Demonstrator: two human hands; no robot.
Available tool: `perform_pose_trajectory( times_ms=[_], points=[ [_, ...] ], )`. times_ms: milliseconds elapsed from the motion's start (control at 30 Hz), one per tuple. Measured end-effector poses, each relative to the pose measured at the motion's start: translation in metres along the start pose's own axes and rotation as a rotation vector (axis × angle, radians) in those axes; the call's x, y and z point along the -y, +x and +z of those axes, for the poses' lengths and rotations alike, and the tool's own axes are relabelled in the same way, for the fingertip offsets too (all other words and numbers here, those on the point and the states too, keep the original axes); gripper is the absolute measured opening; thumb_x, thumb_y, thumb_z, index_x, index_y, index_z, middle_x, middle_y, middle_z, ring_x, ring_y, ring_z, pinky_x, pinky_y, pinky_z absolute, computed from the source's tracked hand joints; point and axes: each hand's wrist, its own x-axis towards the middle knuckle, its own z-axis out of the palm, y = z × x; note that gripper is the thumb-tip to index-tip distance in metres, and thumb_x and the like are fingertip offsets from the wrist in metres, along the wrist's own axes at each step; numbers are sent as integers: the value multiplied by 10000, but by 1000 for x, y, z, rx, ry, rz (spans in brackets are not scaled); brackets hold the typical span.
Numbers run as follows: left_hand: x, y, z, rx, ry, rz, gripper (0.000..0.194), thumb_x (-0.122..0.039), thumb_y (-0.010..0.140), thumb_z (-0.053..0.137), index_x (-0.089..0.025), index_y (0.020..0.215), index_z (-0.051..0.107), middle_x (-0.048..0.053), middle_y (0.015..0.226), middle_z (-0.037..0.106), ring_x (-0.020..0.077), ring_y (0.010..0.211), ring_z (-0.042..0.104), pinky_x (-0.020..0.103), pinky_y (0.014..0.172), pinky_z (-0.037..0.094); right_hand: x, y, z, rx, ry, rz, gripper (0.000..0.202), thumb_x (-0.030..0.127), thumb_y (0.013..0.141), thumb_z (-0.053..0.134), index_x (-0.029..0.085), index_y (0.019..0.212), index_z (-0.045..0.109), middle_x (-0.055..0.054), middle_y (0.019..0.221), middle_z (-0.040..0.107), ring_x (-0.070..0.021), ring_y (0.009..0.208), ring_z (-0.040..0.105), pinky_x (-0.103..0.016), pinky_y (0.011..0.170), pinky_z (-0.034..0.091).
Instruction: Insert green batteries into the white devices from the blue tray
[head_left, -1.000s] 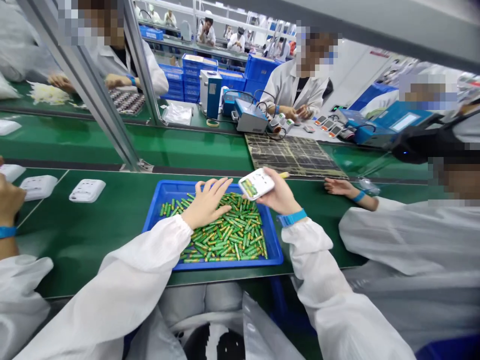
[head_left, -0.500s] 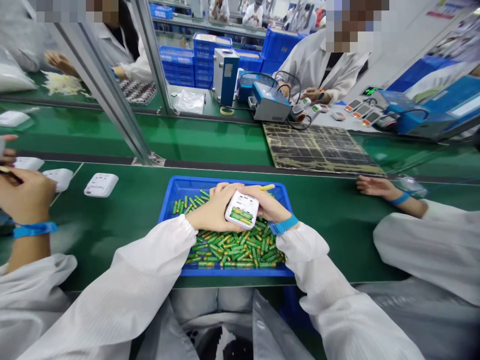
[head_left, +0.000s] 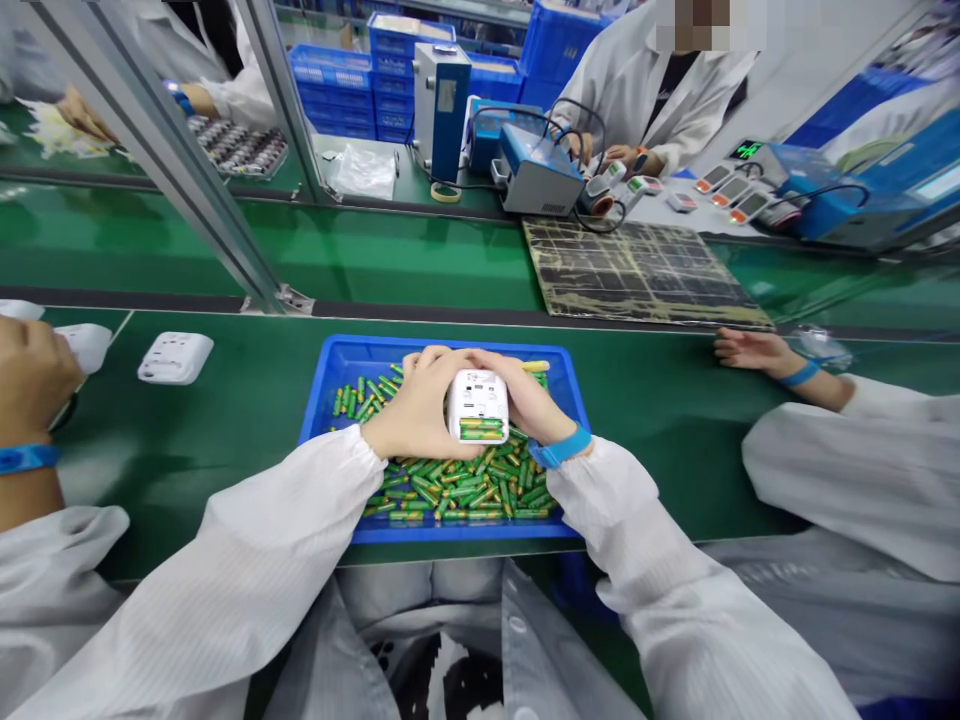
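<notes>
My left fingers (head_left: 433, 356) and right fingers (head_left: 499, 363) grip a white device (head_left: 480, 392) above the blue tray (head_left: 577, 400). Tilting it could spill the green cells (head_left: 481, 430) from its open bay onto the loose batteries (head_left: 409, 495); a slack right hold could drop the yellow stick (head_left: 535, 367). On the green worktop (head_left: 247, 400), a white unit (head_left: 176, 358) lies left; beyond stand a metal post (head_left: 180, 180) and blue crates (head_left: 334, 90); a neighbour's hand (head_left: 754, 355) rests right.
</notes>
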Motion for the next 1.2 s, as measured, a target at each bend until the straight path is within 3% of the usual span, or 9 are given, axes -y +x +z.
perform_pose_trajectory(
  times_ms=[100, 167, 233, 333, 433, 567, 833, 1100, 1200],
  points=[
    [4, 0, -1, -100, 128, 29, 728, -412, 566, 776, -221, 1200, 473, 87, 1273, 612, 305, 1150, 540, 473, 971, 306, -1, 1, -3, -249, -92, -129, 409, 589, 876, 546, 212, 908, 700, -6, 771, 661, -145, 656, 598, -271, 566, 457],
    [6, 0, -1, -150, 189, 21, 721, -435, 592, 763, -212, 1211, 468, 87, 1238, 639, 299, 1120, 575, 475, 970, 285, 2, 0, -6, -392, -134, -295, 363, 541, 886, 557, 211, 844, 699, 4, 704, 626, -128, 619, 567, -264, 566, 443],
    [7, 0, -1, -188, 232, -3, 724, -441, 598, 761, -207, 1220, 472, 82, 1226, 652, 296, 1112, 589, 474, 970, 276, 6, -3, -8, -432, -78, -404, 252, 432, 864, 608, 208, 773, 678, 18, 622, 606, -117, 564, 542, -259, 552, 434],
    [7, 0, 0, -223, 268, -38, 714, -427, 594, 759, -216, 1220, 489, 69, 1252, 652, 295, 1130, 591, 473, 972, 268, 9, -10, -8, -323, 27, -415, 73, 280, 779, 669, 223, 804, 630, 56, 517, 595, -110, 449, 504, -250, 483, 408],
    [6, 0, 2, -234, 284, -67, 675, -428, 600, 750, -223, 1199, 516, 69, 1227, 666, 296, 1122, 595, 470, 965, 274, 9, -18, -2, -198, 40, -367, 176, 204, 695, 704, 235, 731, 535, 75, 470, 597, -107, 390, 499, -232, 436, 393],
    [7, 0, 3, -226, 309, -74, 672, -447, 606, 734, -208, 1200, 529, 96, 1203, 673, 314, 1122, 591, 476, 961, 284, 9, -23, 7, -111, 47, -303, 253, 184, 662, 689, 224, 586, 451, 60, 440, 583, -97, 374, 502, -214, 416, 388],
    [5, 0, 4, -234, 324, -86, 658, -450, 606, 718, -208, 1189, 536, 96, 1182, 683, 322, 1110, 594, 509, 976, 255, 12, -24, 10, -73, -40, -292, 248, 231, 680, 678, 230, 592, 446, 55, 477, 583, -111, 412, 524, -236, 443, 397],
    [10, 4, 10, -150, 380, -99, 441, -379, 666, 659, -222, 1069, 575, 99, 1080, 719, 348, 1064, 592, 614, 1002, 178, 3, -33, 16, -138, -783, -608, 234, 177, 738, 536, 233, 577, 374, 40, 502, 426, -122, 484, 394, -282, 523, 293],
    [10, 5, 8, -126, 378, -143, 470, -410, 618, 705, -223, 1029, 577, 92, 1050, 715, 353, 1053, 590, 614, 999, 204, 4, -27, 7, -194, -954, -613, 225, 186, 741, 545, 235, 596, 381, 25, 489, 410, -138, 484, 365, -306, 534, 239]
  ],
)
